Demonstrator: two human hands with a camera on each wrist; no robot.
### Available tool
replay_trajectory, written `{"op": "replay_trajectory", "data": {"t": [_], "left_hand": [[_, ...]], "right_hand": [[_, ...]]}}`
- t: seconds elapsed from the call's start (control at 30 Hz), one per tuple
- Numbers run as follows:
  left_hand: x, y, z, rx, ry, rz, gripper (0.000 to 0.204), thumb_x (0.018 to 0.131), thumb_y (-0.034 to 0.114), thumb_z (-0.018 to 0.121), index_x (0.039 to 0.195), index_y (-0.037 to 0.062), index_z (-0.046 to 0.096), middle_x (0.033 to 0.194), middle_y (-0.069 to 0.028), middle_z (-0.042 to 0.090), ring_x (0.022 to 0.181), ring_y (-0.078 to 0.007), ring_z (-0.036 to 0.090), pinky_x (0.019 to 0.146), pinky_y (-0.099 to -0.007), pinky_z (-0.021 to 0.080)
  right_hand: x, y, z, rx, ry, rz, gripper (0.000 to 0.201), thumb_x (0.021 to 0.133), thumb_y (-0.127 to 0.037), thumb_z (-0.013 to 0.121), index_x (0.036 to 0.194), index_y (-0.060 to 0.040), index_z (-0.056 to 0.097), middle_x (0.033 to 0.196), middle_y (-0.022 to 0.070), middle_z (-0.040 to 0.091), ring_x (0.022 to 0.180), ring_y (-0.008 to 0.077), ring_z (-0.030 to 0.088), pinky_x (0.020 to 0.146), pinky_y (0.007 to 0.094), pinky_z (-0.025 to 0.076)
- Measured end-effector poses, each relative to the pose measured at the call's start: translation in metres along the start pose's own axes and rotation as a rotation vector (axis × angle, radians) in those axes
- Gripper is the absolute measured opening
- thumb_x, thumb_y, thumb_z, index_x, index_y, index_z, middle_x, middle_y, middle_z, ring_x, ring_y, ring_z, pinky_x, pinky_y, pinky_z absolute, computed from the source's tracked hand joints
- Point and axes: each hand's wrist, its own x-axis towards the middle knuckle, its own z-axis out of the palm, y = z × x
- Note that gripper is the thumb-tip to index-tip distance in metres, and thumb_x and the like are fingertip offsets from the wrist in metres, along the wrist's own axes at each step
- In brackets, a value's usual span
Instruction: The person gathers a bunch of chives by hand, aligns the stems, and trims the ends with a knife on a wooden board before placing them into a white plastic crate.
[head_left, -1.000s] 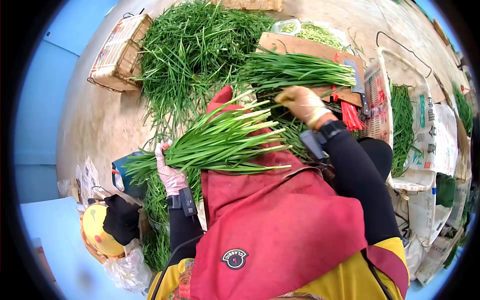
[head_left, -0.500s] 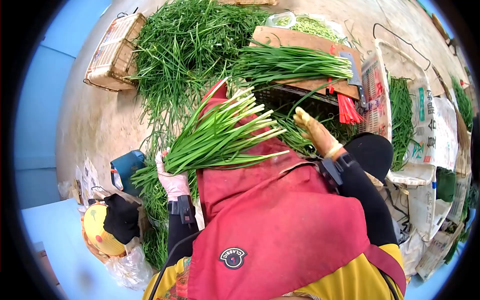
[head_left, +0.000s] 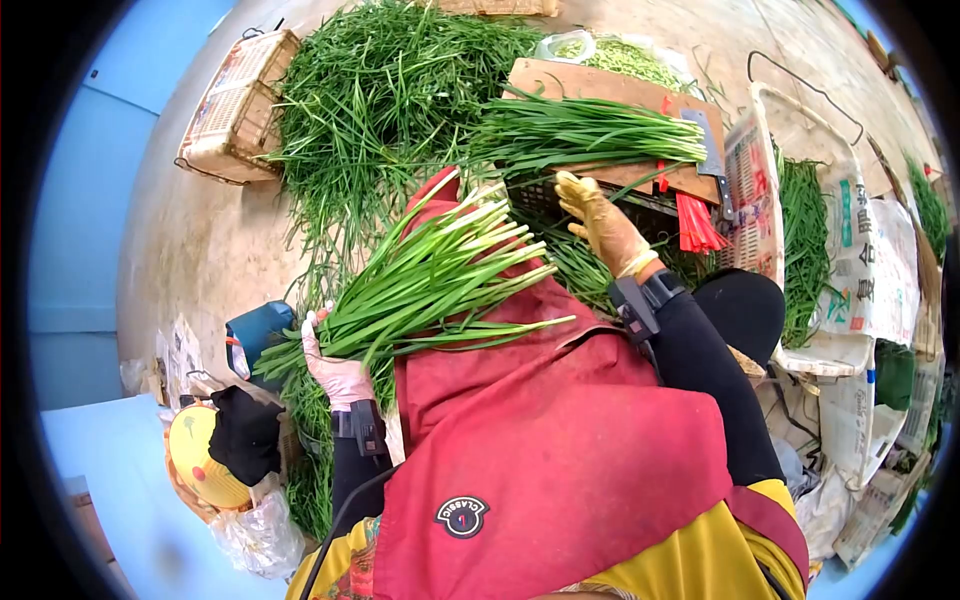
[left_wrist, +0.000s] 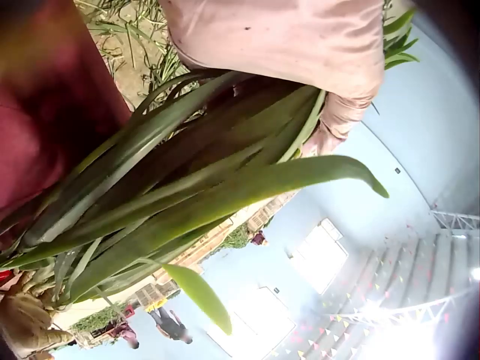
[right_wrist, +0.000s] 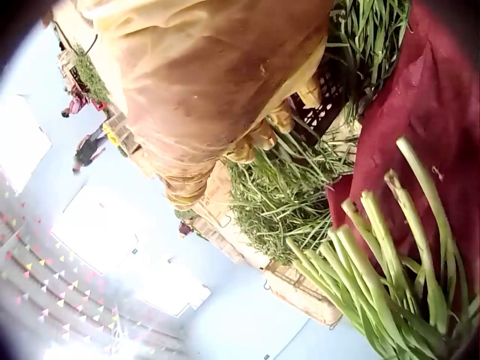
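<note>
A loose bunch of green Chinese chives (head_left: 430, 285) lies across the red apron (head_left: 560, 440), its pale stem ends fanned toward the upper right. My left hand (head_left: 337, 372), in a pinkish glove, grips the bunch by its leafy end; in the left wrist view the flat leaves (left_wrist: 187, 187) run out below the glove. My right hand (head_left: 605, 225), in a yellowish glove, is raised to the right of the stem ends with fingers extended and nothing held. The right wrist view shows the stem ends (right_wrist: 367, 262) apart from that hand.
Another chive bunch (head_left: 590, 130) lies on a wooden board (head_left: 540, 78) beside a cleaver (head_left: 712, 150) and red strips (head_left: 697, 225). A large pile of chives (head_left: 390, 90) sits ahead, near a plastic crate (head_left: 235, 105). At the right stands a white basket (head_left: 755, 200).
My right hand has moved back from beside the stem ends toward my body, then forward again with fingers extended. My left hand keeps hold of the bunch, which has shifted slightly.
</note>
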Motion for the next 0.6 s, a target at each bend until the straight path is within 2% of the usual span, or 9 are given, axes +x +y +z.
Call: {"op": "replay_trajectory", "data": {"t": [0.07, 0.13, 0.2, 0.27, 0.33, 0.43, 0.47, 0.53, 0.6], "left_hand": [[0.002, 0.001, -0.001, -0.002, -0.016, -0.036, 0.022, 0.096, 0.031, 0.057, 0.100, 0.0103, 0.064, 0.110, -0.0082, 0.065, 0.106, -0.0240, 0.061, 0.095, -0.0442, 0.049], [0.009, 0.005, -0.003, 0.029, 0.008, -0.049, 0.025, 0.097, 0.033, 0.057, 0.101, 0.0094, 0.063, 0.111, -0.0080, 0.065, 0.105, -0.0237, 0.061, 0.095, -0.0435, 0.050], [0.014, 0.014, -0.003, 0.009, -0.011, -0.049, 0.027, 0.097, 0.035, 0.057, 0.102, 0.0088, 0.061, 0.110, -0.0076, 0.064, 0.104, -0.0238, 0.061, 0.094, -0.0428, 0.051], [0.000, 0.030, 0.020, 0.064, -0.161, -0.018, 0.021, 0.100, 0.028, 0.054, 0.101, 0.0084, 0.061, 0.107, -0.0071, 0.063, 0.104, -0.0233, 0.060, 0.095, -0.0414, 0.051], [0.001, 0.041, 0.044, -0.160, -0.099, -0.077, 0.018, 0.100, 0.024, 0.053, 0.099, 0.0076, 0.061, 0.103, -0.0074, 0.064, 0.103, -0.0227, 0.060, 0.096, -0.0397, 0.051], [0.012, 0.049, 0.066, -0.309, -0.271, -0.132, 0.017, 0.099, 0.018, 0.056, 0.102, 0.0028, 0.062, 0.101, -0.0095, 0.066, 0.104, -0.0246, 0.061, 0.099, -0.0430, 0.050], [0.013, 0.053, 0.076, -0.318, -0.354, -0.144, 0.018, 0.099, 0.016, 0.055, 0.106, 0.0016, 0.063, 0.103, -0.0110, 0.067, 0.108, -0.0265, 0.062, 0.102, -0.0460, 0.050], [0.007, 0.055, 0.110, -0.346, -0.341, -0.142, 0.019, 0.099, 0.016, 0.055, 0.107, 0.0003, 0.062, 0.103, -0.0122, 0.066, 0.107, -0.0272, 0.061, 0.102, -0.0456, 0.049], [0.004, 0.055, 0.140, -0.326, -0.484, -0.134, 0.020, 0.098, 0.015, 0.057, 0.108, -0.0006, 0.062, 0.104, -0.0131, 0.066, 0.106, -0.0276, 0.061, 0.101, -0.0444, 0.050]], "right_hand": [[0.014, 0.004, 0.022, -0.201, -0.327, 0.033, 0.071, 0.100, -0.056, 0.038, 0.149, -0.0060, 0.035, 0.154, 0.0088, 0.035, 0.140, 0.0215, 0.032, 0.115, 0.0355, 0.022], [-0.016, -0.003, 0.053, -0.343, -0.475, -0.245, 0.058, 0.103, -0.041, 0.044, 0.145, -0.0009, 0.040, 0.147, 0.0064, 0.043, 0.137, 0.0178, 0.034, 0.115, 0.0322, 0.023], [-0.014, -0.006, 0.046, -0.256, -0.415, -0.057, 0.057, 0.103, -0.041, 0.045, 0.142, 0.0001, 0.043, 0.147, 0.0081, 0.044, 0.138, 0.0180, 0.035, 0.115, 0.0320, 0.025], [-0.002, 0.032, -0.006, -0.415, 0.055, -0.279, 0.042, 0.099, -0.039, 0.051, 0.122, -0.0045, 0.058, 0.112, 0.0046, 0.062, 0.101, 0.0155, 0.055, 0.092, 0.0292, 0.044], [-0.053, -0.036, -0.003, -0.377, -0.002, 0.135, 0.042, 0.097, -0.041, 0.052, 0.114, -0.0043, 0.065, 0.103, 0.0040, 0.067, 0.091, 0.0132, 0.061, 0.079, 0.0279, 0.048], [-0.079, -0.043, -0.009, -0.423, -0.286, 0.349, 0.041, 0.097, -0.040, 0.053, 0.098, -0.0034, 0.071, 0.078, 0.0030, 0.067, 0.062, 0.0085, 0.056, 0.058, 0.0228, 0.045], [-0.085, -0.043, -0.002, -0.365, -0.318, 0.542, 0.038, 0.096, -0.039, 0.056, 0.094, -0.0042, 0.072, 0.073, 0.0009, 0.065, 0.058, 0.0052, 0.052, 0.053, 0.0196, 0.040], [-0.085, -0.022, 0.001, -0.387, -0.443, 0.668, 0.034, 0.098, -0.032, 0.055, 0.101, -0.0031, 0.072, 0.081, 0.0009, 0.068, 0.066, 0.0061, 0.057, 0.059, 0.0203, 0.045], [-0.091, -0.009, 0.015, -0.370, -0.499, 0.506, 0.033, 0.095, -0.039, 0.062, 0.085, -0.0081, 0.069, 0.069, -0.0074, 0.057, 0.052, 0.0024, 0.041, 0.047, 0.0199, 0.031]]}}
